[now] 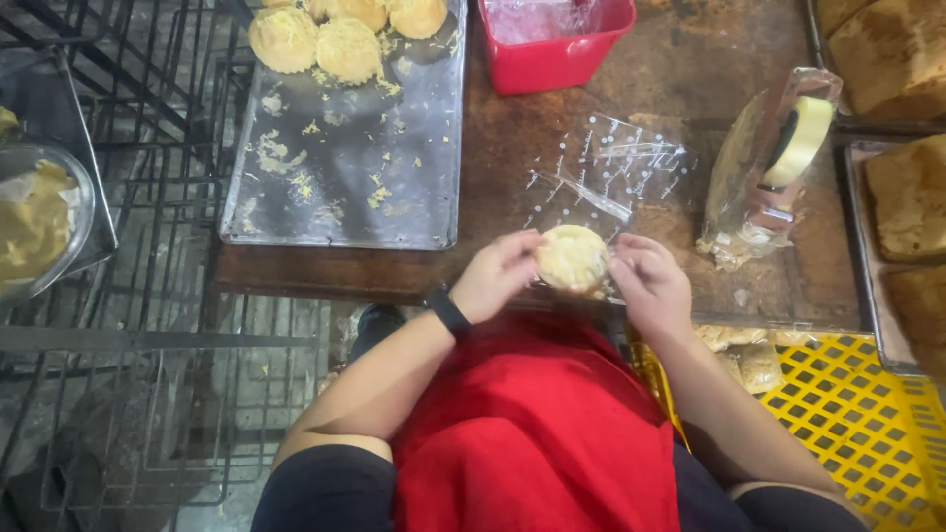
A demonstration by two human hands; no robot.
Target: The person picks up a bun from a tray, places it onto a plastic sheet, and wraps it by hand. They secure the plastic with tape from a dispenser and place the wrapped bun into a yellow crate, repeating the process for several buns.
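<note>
Both hands hold one round pale-yellow bun [572,258] at the near edge of a brown wooden table [690,69]. My left hand [501,274], with a black band on the wrist, grips the bun's left side. My right hand [648,284] grips its right side. Under and behind the bun lies a clear plastic bag with a white dotted print [611,167]; whether the bun is partly inside a bag I cannot tell. A metal baking tray [345,187] to the left carries several more round buns [345,47] at its far end and scattered crumbs.
A red plastic bin [557,49] stands at the back of the table. A tape dispenser [788,148] rests on a bagged item at the right. Brown loaves [907,192] lie in trays at far right. A yellow crate [847,414] sits lower right, a wire rack and metal bowl [39,217] at left.
</note>
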